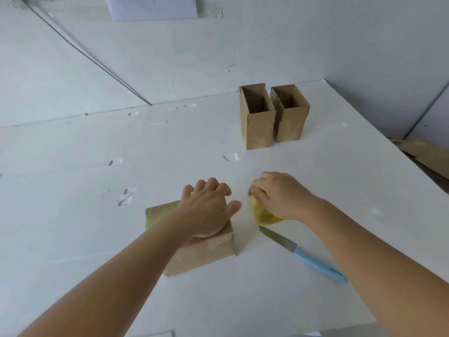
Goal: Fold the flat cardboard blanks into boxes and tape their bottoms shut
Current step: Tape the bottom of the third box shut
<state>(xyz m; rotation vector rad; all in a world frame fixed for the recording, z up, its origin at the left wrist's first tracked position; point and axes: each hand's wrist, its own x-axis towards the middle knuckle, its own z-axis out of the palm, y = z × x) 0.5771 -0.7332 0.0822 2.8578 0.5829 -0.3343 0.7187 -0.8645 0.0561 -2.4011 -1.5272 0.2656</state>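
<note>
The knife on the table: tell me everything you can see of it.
The knife lies flat on the white table, near the person's right forearm. It has a grey metal blade and a light blue handle that looks like plastic. The tip points up-left toward the yellowish tape roll, just short of it. Neither hand touches it.

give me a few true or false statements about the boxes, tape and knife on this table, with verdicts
1. Two open boxes stand upright side by side at the far side of the table. True.
2. The right hand holds the knife. False: it grips the tape roll; the knife lies on the table.
3. The left hand rests on the near box. True.
4. The knife handle is red. False: it is light blue.
5. The tape roll sits inside an open box. False: it is on the table beside the near box.
</note>
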